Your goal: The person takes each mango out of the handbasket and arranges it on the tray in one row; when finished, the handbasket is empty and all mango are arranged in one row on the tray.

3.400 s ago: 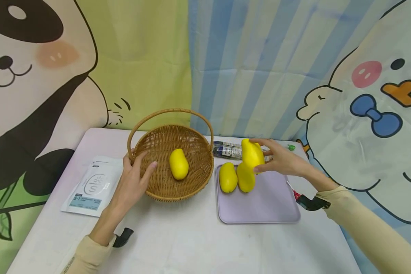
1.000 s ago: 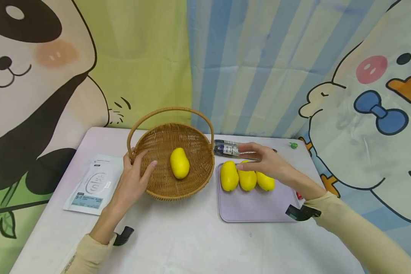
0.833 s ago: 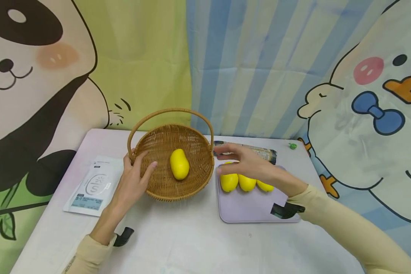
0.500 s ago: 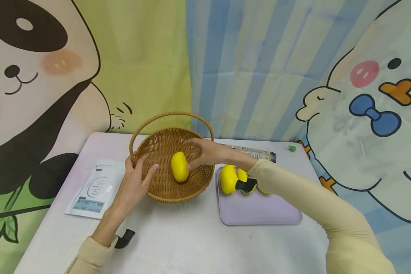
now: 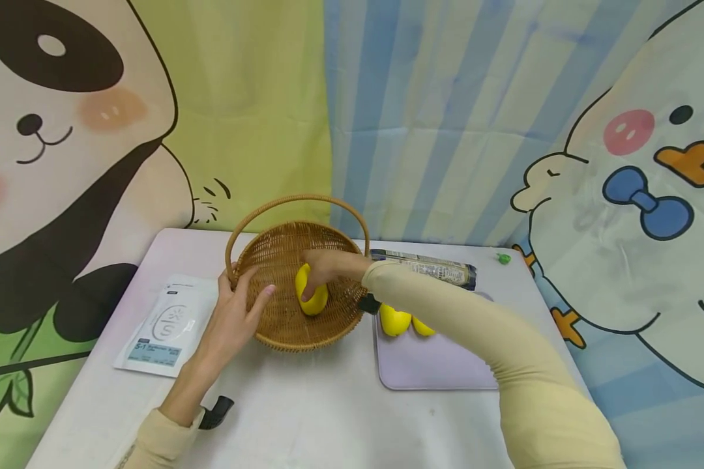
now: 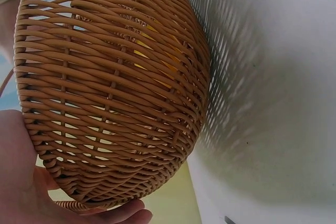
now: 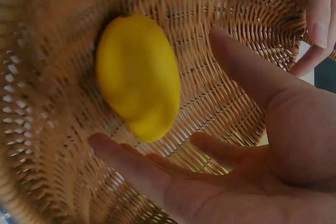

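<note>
One yellow mango (image 5: 317, 305) lies in the brown wicker basket (image 5: 305, 344). My right hand (image 5: 330, 267) reaches down into the basket over this mango. Its thumb and fingers are spread on either side of the mango (image 7: 139, 77), with a gap around it in the right wrist view. My left hand (image 5: 231, 329) grips the basket's left rim near the foot of the handle, thumb on the inner side. On the lilac tray (image 5: 440, 371) sit yellow mangoes; one mango (image 5: 395, 321) and part of another mango (image 5: 422, 327) show, the others hidden by the right sleeve.
A white pouch (image 5: 167, 326) lies left of the basket. Behind the tray is a long dark packet with a printed label (image 5: 428, 267). A small green object (image 5: 503, 258) is at the back right. The basket handle (image 5: 299, 197) arches over the back.
My right hand set a mango down on the tray beside two others, let go, then moved left into the basket over the remaining mango. My left hand keeps its hold on the rim.
</note>
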{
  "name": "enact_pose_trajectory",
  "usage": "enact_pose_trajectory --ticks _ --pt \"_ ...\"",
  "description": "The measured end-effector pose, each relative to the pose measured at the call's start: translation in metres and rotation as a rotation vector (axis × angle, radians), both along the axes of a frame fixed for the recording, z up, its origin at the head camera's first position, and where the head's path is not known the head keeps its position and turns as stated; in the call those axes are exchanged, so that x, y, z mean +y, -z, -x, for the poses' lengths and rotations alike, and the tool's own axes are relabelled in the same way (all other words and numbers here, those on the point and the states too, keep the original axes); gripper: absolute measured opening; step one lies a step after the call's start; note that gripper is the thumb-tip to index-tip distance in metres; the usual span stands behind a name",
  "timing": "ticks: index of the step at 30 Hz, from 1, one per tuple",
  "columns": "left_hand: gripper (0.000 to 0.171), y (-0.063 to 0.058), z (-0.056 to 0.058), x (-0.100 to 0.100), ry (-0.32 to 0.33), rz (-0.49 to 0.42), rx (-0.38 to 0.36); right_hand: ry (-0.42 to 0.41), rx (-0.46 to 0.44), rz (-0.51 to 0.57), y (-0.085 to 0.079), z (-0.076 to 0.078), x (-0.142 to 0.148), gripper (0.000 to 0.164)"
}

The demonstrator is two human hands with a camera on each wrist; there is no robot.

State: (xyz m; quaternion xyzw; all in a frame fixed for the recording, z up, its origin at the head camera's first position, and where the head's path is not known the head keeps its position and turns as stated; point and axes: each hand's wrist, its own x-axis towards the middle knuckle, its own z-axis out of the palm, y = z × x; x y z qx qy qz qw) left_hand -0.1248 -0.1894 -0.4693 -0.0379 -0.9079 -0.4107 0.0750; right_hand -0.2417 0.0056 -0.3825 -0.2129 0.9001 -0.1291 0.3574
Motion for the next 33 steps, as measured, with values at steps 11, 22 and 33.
enact_pose_trajectory --ticks 11,22,33 --pt "0.073 -0.001 -0.002 0.001 0.008 -0.008 0.001 0.095 -0.052 -0.072 0.011 0.001 -0.007 0.116" --pt "0.071 -0.002 -0.001 0.002 -0.011 0.006 0.011 0.047 0.044 -0.079 0.02 -0.005 -0.02 0.11" --pt "0.072 0.0 -0.002 0.001 -0.013 0.01 -0.003 0.025 0.03 0.001 0.019 -0.001 -0.019 0.098"
